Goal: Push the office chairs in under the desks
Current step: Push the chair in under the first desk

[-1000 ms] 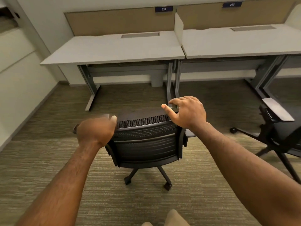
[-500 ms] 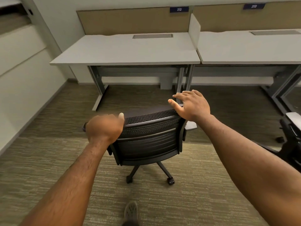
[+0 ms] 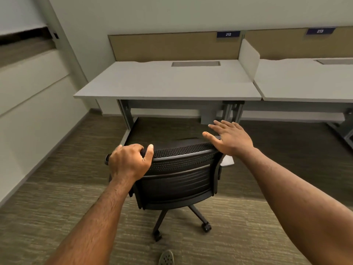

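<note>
The left hand (image 3: 129, 162) grips the top left corner of the office chair (image 3: 177, 178), fingers curled over the rim and thumb lying along the top edge. The chair is black, with a perforated mesh back crossed by horizontal bands, a dark frame, a pale armrest pad at its right side and a wheeled star base on the carpet (image 3: 57, 197). It stands upright on the floor just in front of the left table (image 3: 168, 83), its back toward the person and its seat facing the table, not yet under it. The right hand (image 3: 230, 138) lies flat with straight spread fingers at the chair's top right corner, holding nothing. A second table (image 3: 305, 83) adjoins on the right, beyond a low white divider (image 3: 248, 56)
</note>
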Demonstrator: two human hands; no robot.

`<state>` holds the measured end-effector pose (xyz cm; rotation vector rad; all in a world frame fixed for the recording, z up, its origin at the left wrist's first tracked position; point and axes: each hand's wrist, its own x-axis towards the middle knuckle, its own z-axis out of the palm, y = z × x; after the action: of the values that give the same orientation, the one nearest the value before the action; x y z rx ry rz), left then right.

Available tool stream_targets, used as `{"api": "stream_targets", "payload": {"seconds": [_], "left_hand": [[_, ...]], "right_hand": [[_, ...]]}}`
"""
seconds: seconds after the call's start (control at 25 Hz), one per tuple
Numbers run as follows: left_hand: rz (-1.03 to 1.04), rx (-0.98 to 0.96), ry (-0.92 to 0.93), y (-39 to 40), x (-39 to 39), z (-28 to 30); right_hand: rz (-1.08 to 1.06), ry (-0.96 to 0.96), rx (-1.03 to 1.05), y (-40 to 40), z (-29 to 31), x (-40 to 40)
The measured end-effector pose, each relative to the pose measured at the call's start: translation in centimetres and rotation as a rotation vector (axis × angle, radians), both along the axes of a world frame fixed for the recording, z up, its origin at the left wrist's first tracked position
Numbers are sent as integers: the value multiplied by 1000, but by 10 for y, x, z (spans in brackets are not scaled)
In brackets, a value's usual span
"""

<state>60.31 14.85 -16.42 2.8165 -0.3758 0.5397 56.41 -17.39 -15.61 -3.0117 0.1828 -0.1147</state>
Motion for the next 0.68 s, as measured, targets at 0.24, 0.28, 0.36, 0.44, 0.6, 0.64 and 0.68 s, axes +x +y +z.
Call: {"api": "stream_targets", "payload": {"seconds": [0.24, 0.28, 0.36, 0.44, 0.6, 0.64, 0.68], "left_hand": [[-44, 55, 42, 31, 107, -9], [-48, 70, 52, 36, 122, -11], [-48, 92, 65, 43, 151, -13], [-41, 105, 72, 51, 180, -14], [-19, 134, 72, 65, 229, -17], [-13, 138, 67, 68, 242, -16], [-5, 143, 59, 71, 253, -16]], "right_hand": [[-15, 56, 19, 29, 1, 93], [-17, 50, 18, 33, 1, 107], [-19, 33, 17, 41, 0, 135], [-17, 15, 19, 49, -1, 164], [-17, -9, 6, 63, -2, 214], [-19, -17, 5, 67, -2, 225], [-21, -26, 3, 70, -2, 235]]}}
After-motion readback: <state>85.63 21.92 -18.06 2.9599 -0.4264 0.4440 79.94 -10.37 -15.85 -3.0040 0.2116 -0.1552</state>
